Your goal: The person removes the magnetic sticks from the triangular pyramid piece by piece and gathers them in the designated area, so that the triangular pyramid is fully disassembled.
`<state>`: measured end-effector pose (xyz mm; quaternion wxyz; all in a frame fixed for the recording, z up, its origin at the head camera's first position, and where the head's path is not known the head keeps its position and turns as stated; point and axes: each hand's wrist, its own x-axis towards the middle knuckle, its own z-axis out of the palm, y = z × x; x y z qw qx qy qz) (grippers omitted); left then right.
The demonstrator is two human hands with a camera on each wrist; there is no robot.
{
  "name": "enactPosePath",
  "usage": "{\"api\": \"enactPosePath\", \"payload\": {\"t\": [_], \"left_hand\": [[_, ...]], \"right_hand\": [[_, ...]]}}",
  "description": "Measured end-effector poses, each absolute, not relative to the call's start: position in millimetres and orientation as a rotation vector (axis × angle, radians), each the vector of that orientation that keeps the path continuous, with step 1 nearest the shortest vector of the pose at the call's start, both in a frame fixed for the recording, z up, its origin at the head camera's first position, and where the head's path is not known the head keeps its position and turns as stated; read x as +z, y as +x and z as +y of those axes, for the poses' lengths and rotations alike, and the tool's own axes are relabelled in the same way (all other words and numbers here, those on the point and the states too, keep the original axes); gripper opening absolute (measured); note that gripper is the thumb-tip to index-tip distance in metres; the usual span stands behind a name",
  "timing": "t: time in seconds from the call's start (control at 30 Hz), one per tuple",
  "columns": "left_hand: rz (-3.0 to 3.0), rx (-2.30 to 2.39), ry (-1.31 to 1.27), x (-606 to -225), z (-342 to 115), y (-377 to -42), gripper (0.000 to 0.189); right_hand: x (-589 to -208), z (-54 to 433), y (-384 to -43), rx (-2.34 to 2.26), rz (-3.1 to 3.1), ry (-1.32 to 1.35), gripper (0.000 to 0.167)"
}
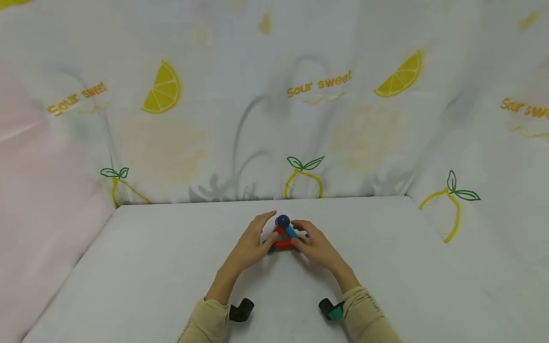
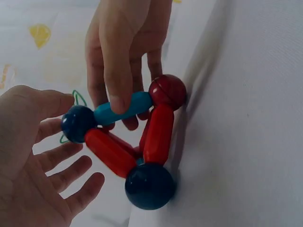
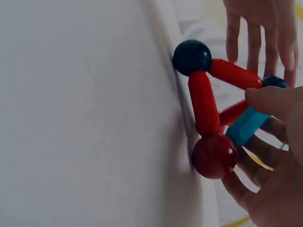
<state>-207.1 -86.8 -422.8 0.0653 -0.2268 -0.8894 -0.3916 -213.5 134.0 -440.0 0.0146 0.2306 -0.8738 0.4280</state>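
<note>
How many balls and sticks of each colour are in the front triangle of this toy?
Dark blue balls: 2
Dark red ball: 1
Red sticks: 2
Light blue stick: 1
Total: 6

I left out the pieces behind, because they are partly hidden.

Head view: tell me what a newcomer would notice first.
Probably the red-and-blue ball-and-rod structure, near the far edge of the white tabletop, between the left hand and right hand. Then the yellow lemon slices and orange "Sour sweet" lettering on the pale backdrop.
</note>
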Motion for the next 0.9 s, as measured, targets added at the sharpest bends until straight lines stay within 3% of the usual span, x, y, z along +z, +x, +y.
{"api": "enactPosePath", "payload": {"t": [0.2,0.47,0.9], "left_hand": [[-2.582,-1.127,-0.690,-433.9,-66.7,-207.1,0.050],[-2.462,-1.119,-0.583,-438.3,-58.7,-216.8,0.043],[-2.548,-1.415,-0.404,-447.5,-129.0,-227.8,0.043]], "right_hand": [[-450.9,103.6,-212.3,1.259,-2.659,0.605,0.034],[-454.7,104.8,-217.8,1.246,-2.526,0.505,0.020],[-442.9,153.1,-222.8,1.528,-2.687,0.316,0.017]]}}
